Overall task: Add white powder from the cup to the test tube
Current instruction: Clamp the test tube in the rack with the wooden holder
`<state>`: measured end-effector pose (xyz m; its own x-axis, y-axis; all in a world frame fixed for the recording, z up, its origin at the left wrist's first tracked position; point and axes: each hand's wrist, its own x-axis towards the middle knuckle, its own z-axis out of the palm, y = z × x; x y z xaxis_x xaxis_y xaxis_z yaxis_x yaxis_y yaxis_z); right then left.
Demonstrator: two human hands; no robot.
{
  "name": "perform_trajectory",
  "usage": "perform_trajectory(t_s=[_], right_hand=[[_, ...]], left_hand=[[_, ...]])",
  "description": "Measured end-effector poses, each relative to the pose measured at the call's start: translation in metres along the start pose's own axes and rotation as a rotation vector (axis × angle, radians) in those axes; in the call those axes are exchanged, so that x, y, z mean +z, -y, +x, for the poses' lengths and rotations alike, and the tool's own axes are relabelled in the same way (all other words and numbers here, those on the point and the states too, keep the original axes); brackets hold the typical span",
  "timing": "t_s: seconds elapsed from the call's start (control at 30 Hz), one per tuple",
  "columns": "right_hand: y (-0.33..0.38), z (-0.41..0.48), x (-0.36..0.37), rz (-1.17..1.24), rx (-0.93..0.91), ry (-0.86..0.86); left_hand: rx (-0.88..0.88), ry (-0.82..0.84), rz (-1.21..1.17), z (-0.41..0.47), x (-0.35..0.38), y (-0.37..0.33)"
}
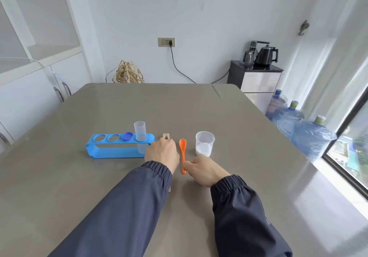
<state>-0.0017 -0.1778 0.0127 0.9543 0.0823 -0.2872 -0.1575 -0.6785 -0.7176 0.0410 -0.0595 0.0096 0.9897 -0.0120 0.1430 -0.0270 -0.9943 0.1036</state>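
A clear test tube (140, 132) stands upright in the rightmost hole of a blue rack (117, 154). To the right, a clear plastic cup (205, 143) holds white powder at its bottom. An orange spoon (182, 147) lies on the table between the rack and the cup, bowl pointing away from me. My right hand (205, 170) pinches the near end of the spoon's handle. My left hand (162, 153) is curled down over a wooden clamp (166, 136). The clamp's far tip shows beyond my knuckles and its near end shows under my sleeve.
A blue screw cap (127, 136) sits in the rack's third hole; the two left holes hold nothing. The grey table (249, 167) runs far back and to both sides. Water jugs (310, 137) stand on the floor past the table's right edge.
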Motion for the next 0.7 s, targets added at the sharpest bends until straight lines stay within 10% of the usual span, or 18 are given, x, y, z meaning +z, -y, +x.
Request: perform_trajectory(t_s=[0.7], right_hand=[[-0.002, 0.002, 0.001, 0.001, -0.004, -0.005]], left_hand=[[0.119, -0.229, -0.381, -0.027, -0.037, 0.05]])
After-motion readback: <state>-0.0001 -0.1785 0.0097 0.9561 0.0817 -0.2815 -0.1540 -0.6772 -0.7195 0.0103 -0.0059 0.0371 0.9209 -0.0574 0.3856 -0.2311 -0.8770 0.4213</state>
